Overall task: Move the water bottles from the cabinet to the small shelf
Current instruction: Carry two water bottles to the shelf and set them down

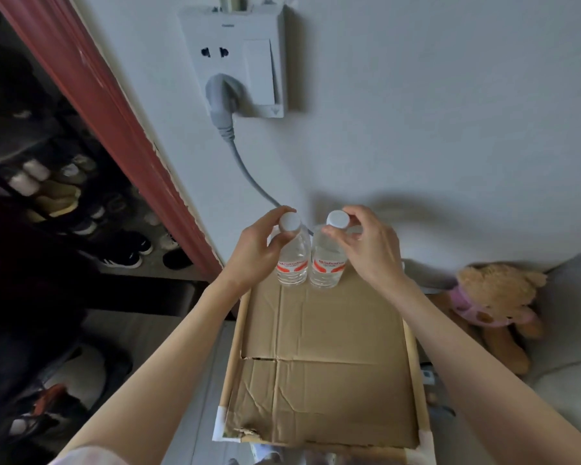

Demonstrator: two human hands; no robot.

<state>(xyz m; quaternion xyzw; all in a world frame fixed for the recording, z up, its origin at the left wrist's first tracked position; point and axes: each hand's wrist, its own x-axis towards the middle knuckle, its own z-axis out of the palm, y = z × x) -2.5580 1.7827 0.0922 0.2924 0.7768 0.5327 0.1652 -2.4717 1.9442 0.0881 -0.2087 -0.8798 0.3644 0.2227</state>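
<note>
White wall socket (235, 62) at 12 o'clock, grey plug (220, 95) inserted, grey cable (249, 176) trailing down wall. Red door frame (91, 105) at 10 o'clock. Shoes (121, 250) on dim rack at 9 o'clock. Teddy bear (493, 303) at 3 o'clock, lying against grey cushion (571, 313).

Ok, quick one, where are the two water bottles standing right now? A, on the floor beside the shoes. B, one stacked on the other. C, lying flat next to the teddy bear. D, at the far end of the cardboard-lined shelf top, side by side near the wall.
D: the left water bottle and right water bottle stand upright together at the far edge of the cardboard, each held at the neck by the left hand and right hand.
</note>
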